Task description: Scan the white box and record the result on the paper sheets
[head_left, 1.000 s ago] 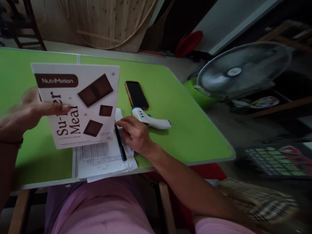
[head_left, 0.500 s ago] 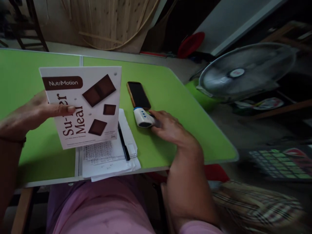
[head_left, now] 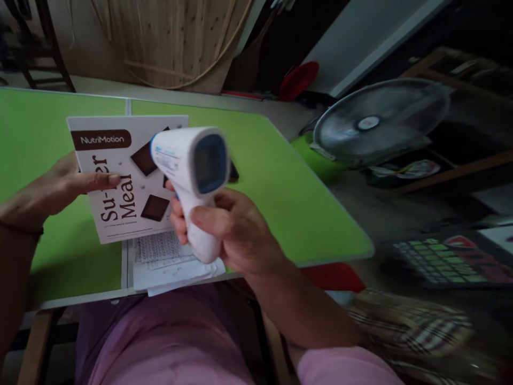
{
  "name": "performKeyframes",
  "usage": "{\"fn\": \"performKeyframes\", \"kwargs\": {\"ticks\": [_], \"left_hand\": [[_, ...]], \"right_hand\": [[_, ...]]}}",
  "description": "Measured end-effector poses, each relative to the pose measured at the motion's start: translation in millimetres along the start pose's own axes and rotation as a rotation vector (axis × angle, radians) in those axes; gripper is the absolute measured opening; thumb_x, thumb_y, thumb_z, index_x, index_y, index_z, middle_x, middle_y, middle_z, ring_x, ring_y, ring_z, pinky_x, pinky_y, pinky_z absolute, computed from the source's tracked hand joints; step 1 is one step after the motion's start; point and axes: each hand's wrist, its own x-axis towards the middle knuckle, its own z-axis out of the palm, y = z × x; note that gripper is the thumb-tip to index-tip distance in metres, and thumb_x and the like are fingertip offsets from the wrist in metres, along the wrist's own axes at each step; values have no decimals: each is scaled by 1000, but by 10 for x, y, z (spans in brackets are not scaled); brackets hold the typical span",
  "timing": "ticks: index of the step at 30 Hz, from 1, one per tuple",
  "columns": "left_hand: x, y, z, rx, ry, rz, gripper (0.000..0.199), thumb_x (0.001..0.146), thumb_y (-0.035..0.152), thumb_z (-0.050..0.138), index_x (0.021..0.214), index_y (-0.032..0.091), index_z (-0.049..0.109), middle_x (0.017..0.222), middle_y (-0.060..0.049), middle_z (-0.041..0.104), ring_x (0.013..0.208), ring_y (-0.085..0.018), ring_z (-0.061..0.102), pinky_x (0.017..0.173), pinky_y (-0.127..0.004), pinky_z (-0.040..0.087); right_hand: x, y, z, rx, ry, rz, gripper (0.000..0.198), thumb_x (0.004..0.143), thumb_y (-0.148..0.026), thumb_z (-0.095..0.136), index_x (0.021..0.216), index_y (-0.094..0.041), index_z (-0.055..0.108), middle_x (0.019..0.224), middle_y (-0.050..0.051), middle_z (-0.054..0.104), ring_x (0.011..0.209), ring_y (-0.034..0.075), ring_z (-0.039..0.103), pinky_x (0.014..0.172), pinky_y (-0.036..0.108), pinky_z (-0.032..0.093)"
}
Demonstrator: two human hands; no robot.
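My left hand (head_left: 68, 184) is closed on a white box (head_left: 90, 214) printed "NutriMotion", with its thumb across the front and the other fingers hidden behind. Dark brown squares are pictured on that face. Wrapped round the handle of a white and blue infrared thermometer (head_left: 180, 155), my right hand (head_left: 236, 224) holds it up in front of the box's right side. The thermometer's dark screen faces me and its blue-rimmed nose points left toward the box. Below them, written papers (head_left: 172, 275) lie at the table's front edge, partly covered.
The green folding table (head_left: 288, 208) has a metal seam left of centre. A phone (head_left: 234, 172) lies mostly hidden behind the thermometer. Off the right side stand a fan (head_left: 380, 123) and a green bucket (head_left: 320, 160). A red stool (head_left: 334, 275) is below the right edge.
My right hand has lifted the thermometer off the table and brought it left and up before the box. My left hand keeps the box in nearly the same place.
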Motion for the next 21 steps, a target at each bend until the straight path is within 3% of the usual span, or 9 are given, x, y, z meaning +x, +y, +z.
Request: {"fn": "performKeyframes", "kwargs": {"ticks": [5,10,14,21], "left_hand": [[-8,21,26,-6,34,-29,23,76,34,78,90,16,73,82,-1,73,78,-21,72,70,-30,62],[-30,9,4,22,30,-30,30,77,39,79,94,15,72,86,-3,73,81,-24,72,71,-34,62],[-34,-2,0,52,40,-22,31,78,38,78,98,14,73,85,-3,73,78,-21,72,69,-30,62],[-29,35,15,29,36,-23,28,77,38,77,93,15,72,84,-3,73,79,-21,72,70,-30,62]], "right_hand": [[110,161,104,117,4,-3,24,78,-40,75,86,-21,63,74,-2,59,61,9,54,53,24,48],[122,211,122,123,-8,44,31,75,-47,77,85,-20,63,75,-2,61,58,9,56,52,25,51],[137,235,131,132,1,41,32,75,-47,77,81,-20,63,73,-2,61,56,9,57,50,24,52],[166,293,130,145,33,34,35,74,-51,76,80,-19,64,71,-1,61,59,10,56,48,24,53]]}}
